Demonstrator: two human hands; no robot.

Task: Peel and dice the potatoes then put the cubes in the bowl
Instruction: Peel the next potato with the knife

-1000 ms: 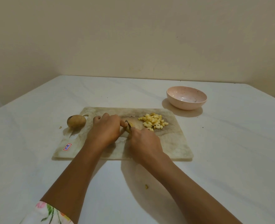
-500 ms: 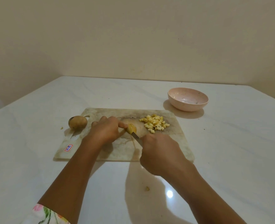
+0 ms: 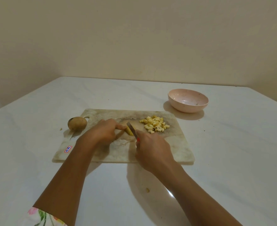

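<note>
Cutting board [image 3: 175, 144]: lies flat on the white table [image 3: 232, 160], with a small sticker [image 3: 68, 149] at its near left corner.
Left hand [image 3: 102, 132]: over the board's middle, fingers curled, fingertips pinning the potato piece [image 3: 129, 132].
Right hand [image 3: 152, 152]: at the board's near edge, fist closed round the knife [image 3: 132, 128] handle; the blade rests against the piece.
Potato cubes [image 3: 154, 125]: heaped on the board's far right part.
Whole potato [image 3: 77, 123]: unpeeled, at the board's far left corner, by the handle hole.
Bowl [image 3: 183, 109]: pink, upright, on the table just beyond the board's far right corner.
Scrap [image 3: 147, 190]: on the table, nearer than the board.
</note>
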